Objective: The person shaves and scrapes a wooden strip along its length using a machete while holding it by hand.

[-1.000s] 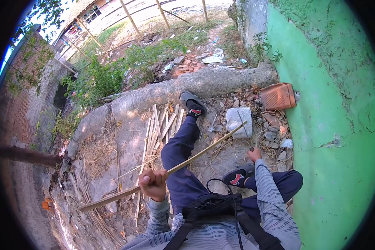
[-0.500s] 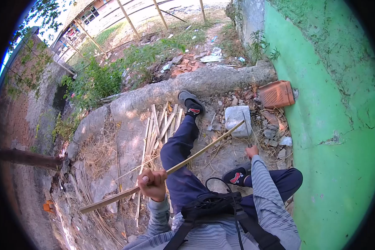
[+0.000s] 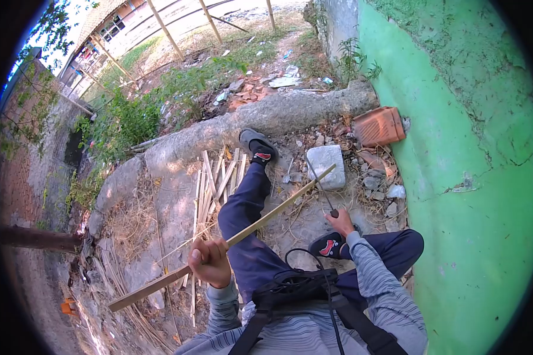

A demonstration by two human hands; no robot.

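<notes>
My left hand is closed round a long bamboo slat, which slants from the lower left up to the right across my leg. The slat's upper end lies in front of a whitish stone block. In my right hand is a long, thin-bladed knife with a dark handle. Its blade points up and to the left, passing the slat near its upper end; whether they touch I cannot tell. Several split bamboo slats lie in a loose pile beside my outstretched leg.
A green wall rises close on my right. Rubble and an orange clay tile lie along its foot. Ahead runs a low concrete ledge, with plants beyond it. A dark pole juts in from the left.
My right hand has moved left and slightly down, and the knife's blade now tilts more to the left, across the slat's upper end. My left hand keeps its hold on the slat.
</notes>
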